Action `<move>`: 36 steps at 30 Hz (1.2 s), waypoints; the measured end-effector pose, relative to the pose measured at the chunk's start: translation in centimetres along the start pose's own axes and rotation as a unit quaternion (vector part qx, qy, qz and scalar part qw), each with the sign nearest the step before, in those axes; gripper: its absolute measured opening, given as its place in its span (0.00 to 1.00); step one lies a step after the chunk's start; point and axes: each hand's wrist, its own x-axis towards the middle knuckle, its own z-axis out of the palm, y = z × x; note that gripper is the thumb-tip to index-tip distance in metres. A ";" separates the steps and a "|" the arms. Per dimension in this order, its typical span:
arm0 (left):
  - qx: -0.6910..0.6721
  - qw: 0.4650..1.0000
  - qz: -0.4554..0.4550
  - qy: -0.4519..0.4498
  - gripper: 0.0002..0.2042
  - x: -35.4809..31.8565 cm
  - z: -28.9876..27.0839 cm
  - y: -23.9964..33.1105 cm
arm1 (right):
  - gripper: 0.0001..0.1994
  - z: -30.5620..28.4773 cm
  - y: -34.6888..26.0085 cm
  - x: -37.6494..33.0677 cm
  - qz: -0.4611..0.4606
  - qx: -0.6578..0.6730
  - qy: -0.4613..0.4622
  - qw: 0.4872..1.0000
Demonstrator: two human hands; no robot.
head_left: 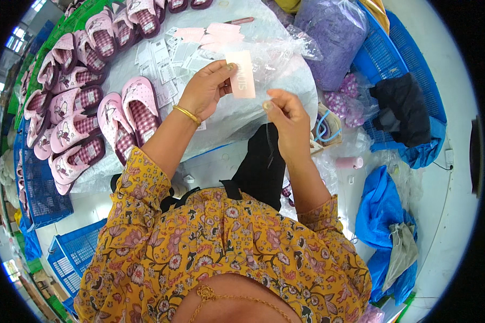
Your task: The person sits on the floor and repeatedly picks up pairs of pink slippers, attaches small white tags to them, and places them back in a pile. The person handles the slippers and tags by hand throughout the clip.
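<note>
Between the thumb and fingers of my left hand, a pale pink cardboard tag is held upright over the table. My right hand is just right of the tag, thumb and fingertips pinched together; what they hold is too small to make out. A thin dark strand hangs below that hand. Left of my left forearm, a pair of pink slippers with checked insoles lies on the table. Beyond my hands are white printed labels, more pink tags and clear plastic film.
Several more pink slippers line the table's left and far edges. A slim pinkish tool lies at the back. To the right are a purple bundle in plastic, blue crates, black cloth and an open box.
</note>
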 end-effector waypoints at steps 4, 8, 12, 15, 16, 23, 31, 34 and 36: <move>-0.047 0.999 0.015 0.010 0.08 -2.2 0.2 -0.4 | 0.18 1.3 1.6 0.0 0.060 0.098 -0.023 0.993; -0.088 0.996 0.033 0.005 0.07 -3.1 0.0 -1.1 | 0.15 2.5 1.7 -0.4 0.084 0.137 -0.034 0.986; -0.101 0.994 0.036 0.004 0.06 -3.8 0.0 -1.4 | 0.11 2.8 1.9 -0.7 0.096 0.120 -0.032 0.988; -0.102 0.994 0.039 -0.002 0.06 -4.2 0.1 -1.3 | 0.09 3.0 2.1 -0.9 0.100 0.145 -0.007 0.984; -0.102 0.994 0.040 -0.006 0.06 -4.3 0.1 -1.3 | 0.09 3.0 2.1 -1.0 0.101 0.146 -0.005 0.984; -0.115 0.992 0.055 -0.017 0.08 -5.3 -0.3 -1.4 | 0.08 3.3 2.3 -1.3 0.106 0.143 0.007 0.984; -0.056 0.976 -0.053 -0.202 0.22 -7.1 -4.9 -0.3 | 0.08 1.9 2.3 -2.2 0.058 -0.022 -0.067 0.996; 0.124 0.974 -0.062 -0.179 0.12 -8.1 -4.9 0.2 | 0.07 1.6 2.6 -3.0 0.025 -0.127 -0.132 0.983; 0.242 0.950 -0.024 -0.197 0.09 -8.4 -5.0 -0.1 | 0.07 1.8 2.6 -3.0 0.015 -0.138 -0.140 0.980</move>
